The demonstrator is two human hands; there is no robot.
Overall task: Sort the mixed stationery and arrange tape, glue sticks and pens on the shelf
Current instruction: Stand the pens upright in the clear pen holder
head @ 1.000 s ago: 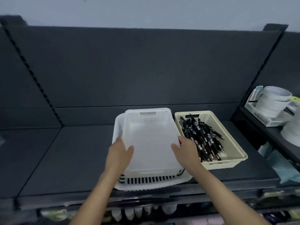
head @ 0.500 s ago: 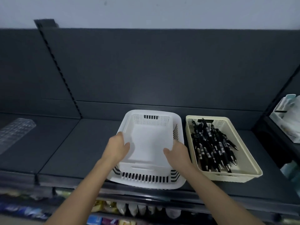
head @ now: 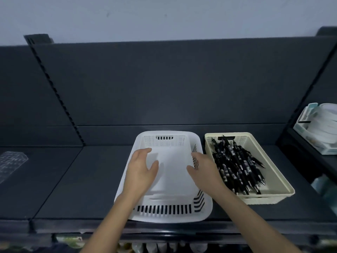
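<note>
The left hand's fingers (head: 144, 154) lie nearly straight, thumb spread, over the left wall of the inner white basket (head: 173, 172). The right hand's fingers (head: 197, 157) reach loosely along its right wall. Neither the left hand (head: 141, 172) nor the right hand (head: 205, 172) grips anything, and I cannot tell whether they press down.

The inner basket sits nested in a slotted white basket (head: 164, 209) at the front of the dark shelf (head: 73, 179). It holds nothing. Just beside it on the right, a cream basket (head: 262, 199) holds a heap of black pens (head: 235, 165). White rolls (head: 324, 123) sit further right in a pale tray (head: 302, 123).

The nested baskets look thin, light and slightly flexible, with smooth plastic that may slip. They are best taken by both long rims or the end handle slots. The two may stick together when lifted.
</note>
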